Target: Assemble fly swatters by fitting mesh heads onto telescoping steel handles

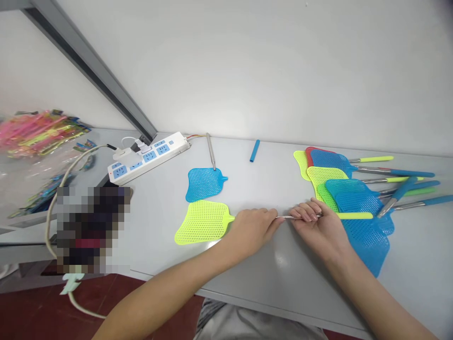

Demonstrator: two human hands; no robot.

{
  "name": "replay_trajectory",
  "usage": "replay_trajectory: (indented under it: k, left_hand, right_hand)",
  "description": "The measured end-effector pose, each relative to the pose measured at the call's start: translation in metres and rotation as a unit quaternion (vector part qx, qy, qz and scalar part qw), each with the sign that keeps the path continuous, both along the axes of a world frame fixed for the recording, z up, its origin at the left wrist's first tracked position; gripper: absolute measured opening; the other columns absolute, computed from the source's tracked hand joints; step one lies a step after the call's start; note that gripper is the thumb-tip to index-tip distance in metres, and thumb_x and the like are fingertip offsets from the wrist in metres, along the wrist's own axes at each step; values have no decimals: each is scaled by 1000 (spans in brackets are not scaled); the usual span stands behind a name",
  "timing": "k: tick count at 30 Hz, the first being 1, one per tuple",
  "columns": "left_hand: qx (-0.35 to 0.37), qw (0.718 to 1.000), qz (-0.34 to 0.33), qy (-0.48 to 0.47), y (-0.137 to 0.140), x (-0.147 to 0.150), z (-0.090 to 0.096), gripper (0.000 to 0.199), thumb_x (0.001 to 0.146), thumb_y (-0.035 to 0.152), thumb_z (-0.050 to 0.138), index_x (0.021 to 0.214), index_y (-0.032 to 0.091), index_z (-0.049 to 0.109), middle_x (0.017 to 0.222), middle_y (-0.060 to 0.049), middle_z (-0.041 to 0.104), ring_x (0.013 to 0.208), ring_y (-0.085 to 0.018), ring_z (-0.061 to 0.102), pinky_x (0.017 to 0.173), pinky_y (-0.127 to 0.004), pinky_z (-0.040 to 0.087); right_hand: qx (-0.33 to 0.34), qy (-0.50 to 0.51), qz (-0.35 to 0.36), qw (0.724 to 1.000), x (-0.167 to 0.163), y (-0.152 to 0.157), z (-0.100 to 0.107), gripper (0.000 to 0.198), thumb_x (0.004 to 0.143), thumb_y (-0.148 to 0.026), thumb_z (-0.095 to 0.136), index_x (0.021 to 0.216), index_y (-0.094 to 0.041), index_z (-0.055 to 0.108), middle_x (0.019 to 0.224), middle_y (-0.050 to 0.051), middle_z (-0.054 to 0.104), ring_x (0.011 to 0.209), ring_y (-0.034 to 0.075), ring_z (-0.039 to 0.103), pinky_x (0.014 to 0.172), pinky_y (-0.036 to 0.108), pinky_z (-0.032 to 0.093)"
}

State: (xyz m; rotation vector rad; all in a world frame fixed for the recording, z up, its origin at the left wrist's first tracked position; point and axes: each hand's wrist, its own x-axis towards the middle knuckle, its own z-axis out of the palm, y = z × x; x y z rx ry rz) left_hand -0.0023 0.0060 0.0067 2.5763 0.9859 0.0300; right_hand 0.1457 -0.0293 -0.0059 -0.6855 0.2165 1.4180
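Note:
A yellow-green fly swatter with a perforated head and a metal rod lies across both hands. My left hand is closed around the rod just right of the head. My right hand, palm turned up, has its fingers curled round the rod near the yellow grip, which sticks out to the right. Beyond my left hand lie a loose blue swatter head, a bare metal rod touching it, and a short blue grip tube.
Several assembled swatters in blue, yellow, green and red overlap on the right of the table. A white power strip with plugs lies at the back left. Packaged items are at far left, and a cable hangs beside a pixelated patch.

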Motion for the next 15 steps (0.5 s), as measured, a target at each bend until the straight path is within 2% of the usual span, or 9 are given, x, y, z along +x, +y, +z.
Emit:
replay_trajectory:
  k: [6,15]
  left_hand:
    - [2,999,31,-8,0,0,-2,51,85,50,15,72,17,53,60,-2,57,54,-15,52,47,-26,29]
    - [7,999,46,-10,-1,1,-4,58,82,55,12,70,18,56,58,-2,57,52,-15,51,45,-26,23]
  right_hand:
    - [-20,24,-4,1000,-3,0,4,33,75,-14,42,55,-18,16,47,-7,17,40,8,23,43,22,34]
    - [-32,40,-8,999,-3,1,5,32,74,-13,42,54,-18,17,46,-7,16,40,8,21,42,23,32]
